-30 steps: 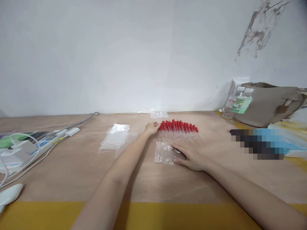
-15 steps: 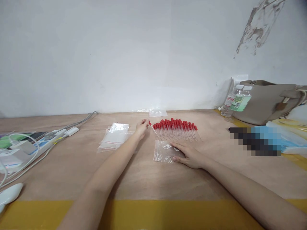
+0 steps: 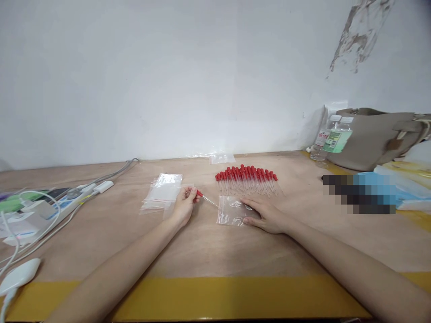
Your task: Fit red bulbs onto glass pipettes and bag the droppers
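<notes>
My left hand [image 3: 186, 204] pinches a dropper [image 3: 206, 197] by its red rubber bulb. The dropper's clear tube slants down to the right, its tip at the left edge of a clear zip bag [image 3: 230, 210]. Resting over the bag's right side is my right hand [image 3: 264, 214], fingers apart, thumb and fingertips on the plastic. Behind the bag lies a row of many red-bulbed droppers [image 3: 247, 177], bulbs toward the wall. A stack of clear zip bags [image 3: 164, 190] lies left of my left hand.
At the left are a power strip [image 3: 72, 197] with chargers and cables, and a white rounded object [image 3: 22, 274]. Two bottles [image 3: 338, 137] and a grey bag [image 3: 373, 139] stand at the back right, near blue packaging [image 3: 375, 190]. Another small bag [image 3: 222, 158] lies against the wall.
My left hand has come left and nearer to me with the dropper, away from the row, and the tube now points at the bag's edge. My right hand stays on the bag.
</notes>
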{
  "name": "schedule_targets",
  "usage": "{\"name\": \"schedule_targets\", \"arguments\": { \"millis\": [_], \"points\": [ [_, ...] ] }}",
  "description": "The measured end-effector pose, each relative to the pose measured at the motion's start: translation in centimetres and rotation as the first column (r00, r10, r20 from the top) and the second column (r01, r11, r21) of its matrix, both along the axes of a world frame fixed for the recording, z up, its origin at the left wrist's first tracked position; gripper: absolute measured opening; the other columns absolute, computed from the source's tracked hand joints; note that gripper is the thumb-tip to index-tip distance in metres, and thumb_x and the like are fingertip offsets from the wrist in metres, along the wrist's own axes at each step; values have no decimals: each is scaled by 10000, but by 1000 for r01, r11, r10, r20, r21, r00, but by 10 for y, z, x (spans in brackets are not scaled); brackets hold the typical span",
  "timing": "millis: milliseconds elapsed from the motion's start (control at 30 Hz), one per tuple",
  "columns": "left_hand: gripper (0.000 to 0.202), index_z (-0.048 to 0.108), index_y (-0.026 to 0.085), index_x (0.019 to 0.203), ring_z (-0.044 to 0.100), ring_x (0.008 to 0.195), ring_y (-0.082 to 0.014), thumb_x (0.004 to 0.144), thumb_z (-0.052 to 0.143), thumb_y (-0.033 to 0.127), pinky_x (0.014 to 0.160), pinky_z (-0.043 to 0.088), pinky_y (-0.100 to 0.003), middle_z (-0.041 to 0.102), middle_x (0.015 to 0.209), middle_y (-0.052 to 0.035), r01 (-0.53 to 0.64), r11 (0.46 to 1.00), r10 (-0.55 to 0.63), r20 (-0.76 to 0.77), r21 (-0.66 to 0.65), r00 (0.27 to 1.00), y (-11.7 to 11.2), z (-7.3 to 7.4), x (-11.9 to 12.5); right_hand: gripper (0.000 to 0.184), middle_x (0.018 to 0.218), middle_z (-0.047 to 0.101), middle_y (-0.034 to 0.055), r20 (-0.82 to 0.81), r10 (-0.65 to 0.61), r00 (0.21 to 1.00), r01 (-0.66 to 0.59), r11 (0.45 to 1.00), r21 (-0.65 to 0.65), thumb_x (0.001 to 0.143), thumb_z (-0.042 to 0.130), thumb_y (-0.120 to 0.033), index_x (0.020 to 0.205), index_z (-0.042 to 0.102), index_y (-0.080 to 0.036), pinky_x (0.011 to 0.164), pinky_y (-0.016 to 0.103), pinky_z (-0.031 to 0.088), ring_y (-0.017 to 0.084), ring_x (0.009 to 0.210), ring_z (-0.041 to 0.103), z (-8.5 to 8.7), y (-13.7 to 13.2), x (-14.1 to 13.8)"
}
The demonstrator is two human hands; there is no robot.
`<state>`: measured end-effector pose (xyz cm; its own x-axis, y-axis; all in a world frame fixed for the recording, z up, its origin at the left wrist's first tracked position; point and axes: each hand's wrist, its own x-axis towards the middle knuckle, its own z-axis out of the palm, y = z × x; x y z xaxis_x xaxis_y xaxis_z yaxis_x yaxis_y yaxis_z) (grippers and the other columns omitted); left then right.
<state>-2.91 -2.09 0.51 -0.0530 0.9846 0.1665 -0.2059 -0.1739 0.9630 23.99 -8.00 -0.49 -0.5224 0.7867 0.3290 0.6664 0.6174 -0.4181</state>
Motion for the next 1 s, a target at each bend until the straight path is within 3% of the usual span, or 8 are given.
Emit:
{"name": "schedule_targets", "arguments": {
  "millis": [67, 167, 300, 433, 633, 800, 1000],
  "points": [
    [357, 484, 143, 752, 525, 570, -62, 591, 685, 391, 592, 406, -189, 592, 641, 17, 62, 998, -62, 11, -26, 998, -6, 2, 3, 604, 1275, 420, 92, -4, -3, 1000, 3, 1000, -7, 756, 479, -508, 1273, 370, -215, 929, 421, 337, 252, 1141, 395, 1, 0, -1],
    [345, 480, 147, 762, 584, 681, -97, 586, 707, 338, 705, 431, -233, 603, 689, 12, 245, 965, -247, -12, -95, 969, -21, 3, 7, 609, 1274, 422, 95, -13, -10, 1000, 9, 1000, -11, 753, 484, -506, 1272, 373, -208, 932, 418, 337, 251, 1139, 400, 1, 0, -3],
    [273, 498, 143, 782, 587, 715, -112, 634, 685, 277, 723, 431, -262, 611, 750, -8, 422, 900, -437, -259, -114, 861, -36, 5, 9, 616, 1283, 416, 93, -18, 20, 1000, -20, 999, -28, 759, 479, -500, 1284, 355, -202, 930, 410, 347, 244, 1134, 412, 2, -1, -7],
    [209, 492, 146, 793, 570, 769, -115, 690, 636, 256, 747, 414, -264, 603, 817, -21, 461, 887, -405, -448, 18, 797, -35, 7, 6, 614, 1281, 419, 88, -16, 52, 998, -53, 998, -20, 754, 490, -497, 1279, 363, -206, 926, 404, 353, 239, 1135, 412, 4, -1, -9],
    [222, 434, 169, 810, 577, 852, -137, 720, 606, 275, 771, 415, -284, 601, 895, -29, 464, 886, -429, -401, -9, 810, -30, 8, -4, 608, 1287, 412, 79, -31, 48, 998, -49, 999, -15, 745, 505, -496, 1276, 366, -234, 922, 423, 350, 249, 1136, 408, 3, 0, -8],
    [226, 445, 162, 833, 575, 805, -127, 715, 614, 256, 741, 426, -270, 597, 856, -27, 569, 822, -518, -421, -3, 745, -38, 6, 7, 624, 1278, 422, 85, -48, 69, 996, -71, 997, -34, 744, 507, -497, 1287, 346, -234, 924, 430, 342, 250, 1134, 410, 2, -2, -14],
    [114, 524, 148, 813, 538, 698, -118, 753, 553, 241, 654, 425, -246, 577, 774, -20, 538, 838, -332, -692, 97, 641, -40, 2, 16, 657, 1280, 417, 91, -62, 55, 997, -57, 998, -33, 734, 512, -509, 1296, 330, -224, 939, 419, 331, 240, 1144, 401, 1, -3, -18]
  ]
}}
